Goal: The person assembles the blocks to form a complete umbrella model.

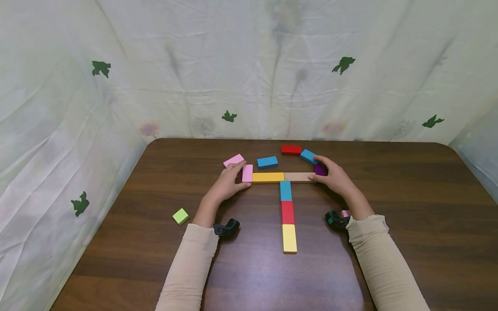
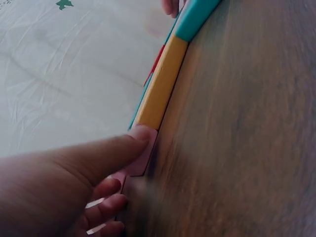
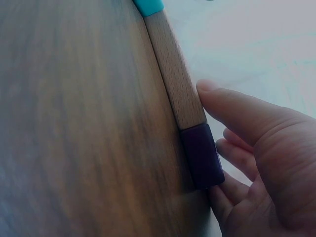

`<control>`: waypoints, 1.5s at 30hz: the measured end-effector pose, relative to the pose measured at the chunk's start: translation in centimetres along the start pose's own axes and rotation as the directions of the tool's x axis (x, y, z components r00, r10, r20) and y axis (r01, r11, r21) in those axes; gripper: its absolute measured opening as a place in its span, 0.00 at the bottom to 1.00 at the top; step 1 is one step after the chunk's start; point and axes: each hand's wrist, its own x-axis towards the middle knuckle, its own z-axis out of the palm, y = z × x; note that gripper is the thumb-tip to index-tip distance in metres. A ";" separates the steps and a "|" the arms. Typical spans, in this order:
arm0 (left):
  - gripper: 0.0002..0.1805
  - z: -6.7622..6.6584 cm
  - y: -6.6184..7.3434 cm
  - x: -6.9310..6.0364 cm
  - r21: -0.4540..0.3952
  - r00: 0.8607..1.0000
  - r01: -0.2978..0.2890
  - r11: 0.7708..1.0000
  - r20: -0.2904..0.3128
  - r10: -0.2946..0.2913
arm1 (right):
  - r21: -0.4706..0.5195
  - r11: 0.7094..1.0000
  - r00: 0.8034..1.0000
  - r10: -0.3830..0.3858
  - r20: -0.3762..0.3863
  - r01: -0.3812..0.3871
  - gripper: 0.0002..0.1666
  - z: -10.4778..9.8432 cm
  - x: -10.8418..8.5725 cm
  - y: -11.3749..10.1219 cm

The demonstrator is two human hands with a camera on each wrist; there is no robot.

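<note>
In the head view, my left hand (image 1: pixel 227 185) pinches an upright-lying pink block (image 1: pixel 247 173), thumb at its near end. The left wrist view has my thumb over this pink block (image 2: pixel 143 153), against a yellow-orange block (image 2: pixel 165 84). My right hand (image 1: pixel 336 177) is spread around a purple block (image 1: pixel 320 169); its thumb is by the plain wooden block (image 1: pixel 298 177). From the right wrist, the thumb is beside the wooden block (image 3: pixel 175 69), with fingers behind the purple block (image 3: pixel 202 155). The yellow-orange block (image 1: pixel 268 177) and wooden block form a row.
Below the row, teal (image 1: pixel 285 190), red (image 1: pixel 287 212) and pale yellow (image 1: pixel 289 238) blocks form a column. Behind it lie blue (image 1: pixel 267 162), red (image 1: pixel 292 150), another blue (image 1: pixel 308 156) and pink (image 1: pixel 233 160) blocks. A green block (image 1: pixel 180 216) lies left; a pink one (image 1: pixel 345 213) is by the right wrist.
</note>
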 end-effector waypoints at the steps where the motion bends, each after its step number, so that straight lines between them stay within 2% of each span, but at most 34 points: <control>1: 0.41 -0.1 0.1 0.0 -0.011 1.000 0.002 1.000 -0.003 -0.002 | -0.001 1.000 1.000 0.000 0.000 0.000 0.43 0.0 0.0 0.0; 12: 0.37 -0.5 1.7 0.3 -0.047 0.997 -0.034 0.998 -0.071 0.030 | -0.003 1.000 1.000 -0.010 -0.005 0.010 0.44 0.0 0.0 0.1; 17: 0.34 -0.4 2.6 0.8 -0.056 0.989 -0.068 0.996 -0.133 0.060 | -0.002 1.000 1.000 -0.012 -0.006 0.012 0.44 0.0 0.0 0.2; 21: 0.33 -0.2 3.2 1.4 -0.080 0.985 -0.080 0.994 -0.157 0.067 | -0.001 1.000 1.000 -0.006 -0.001 0.006 0.44 0.1 0.0 0.1; 24: 0.33 0.1 3.5 2.0 -0.091 0.986 -0.070 0.993 -0.160 0.055 | -0.001 1.000 1.000 -0.004 -0.001 0.004 0.44 0.1 0.0 0.0; 31: 0.30 0.8 3.8 3.6 -0.094 0.982 -0.097 0.991 -0.173 0.080 | -0.002 1.000 1.000 0.001 0.001 -0.001 0.44 0.1 0.0 0.2; 36: 0.29 1.1 3.6 4.4 -0.067 0.984 -0.090 0.994 -0.159 0.078 | -0.003 1.000 1.000 0.005 0.000 -0.005 0.44 0.0 0.0 0.2; 41: 0.29 1.2 3.2 5.2 -0.018 0.983 -0.118 0.993 -0.141 0.114 | -0.004 1.000 1.000 0.005 0.001 -0.005 0.44 0.1 0.0 0.1; 45: 0.28 1.2 3.1 5.7 0.005 0.986 -0.120 0.993 -0.117 0.120 | -0.003 1.000 1.000 0.002 0.001 -0.002 0.43 0.1 0.0 0.1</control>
